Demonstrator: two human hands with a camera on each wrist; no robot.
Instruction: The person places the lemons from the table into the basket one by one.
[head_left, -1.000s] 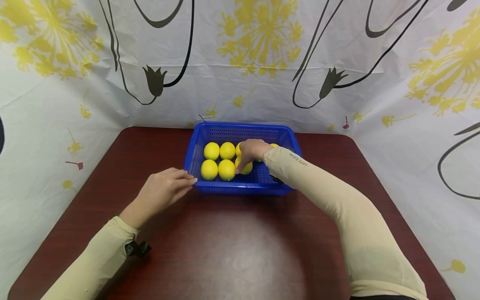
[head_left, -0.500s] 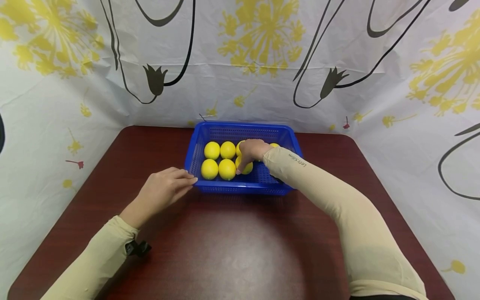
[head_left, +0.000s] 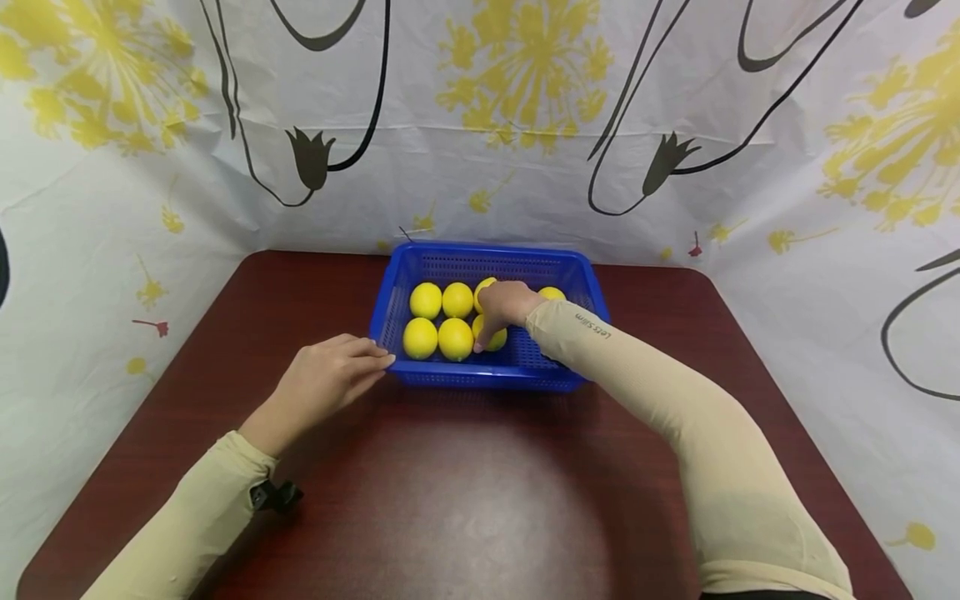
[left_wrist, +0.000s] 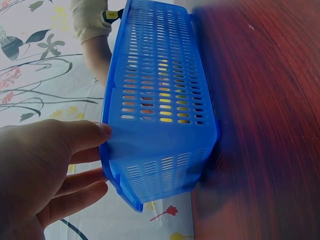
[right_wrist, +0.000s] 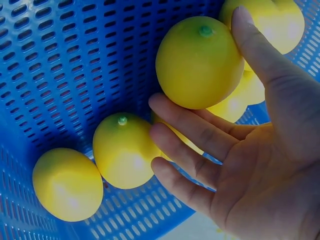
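A blue plastic basket (head_left: 480,372) holds several yellow lemons (head_left: 455,339) lying roughly in two rows. My left hand (head_left: 330,375) grips the basket's near left corner; in the left wrist view the thumb lies against the outside of the rim and the other fingers reach behind it. My right hand (head_left: 504,304) is down inside the basket. Its thumb and index finger pinch a lemon (right_wrist: 200,62) with a green tip, the third in the front row, while the other fingers extend near the neighbouring lemons (right_wrist: 125,150). In the head view the hand hides part of this lemon.
The basket stands at the back of a dark red-brown table (head_left: 450,483), close to a white patterned cloth (head_left: 480,192) hung behind. One lemon (head_left: 552,293) sits apart at the right, partly behind the right wrist. A small black device (head_left: 276,497) is strapped to the left wrist.
Both hands keep nearly the same places. The right hand shifts very slightly, and a little more of the lemon at the right of the basket shows.
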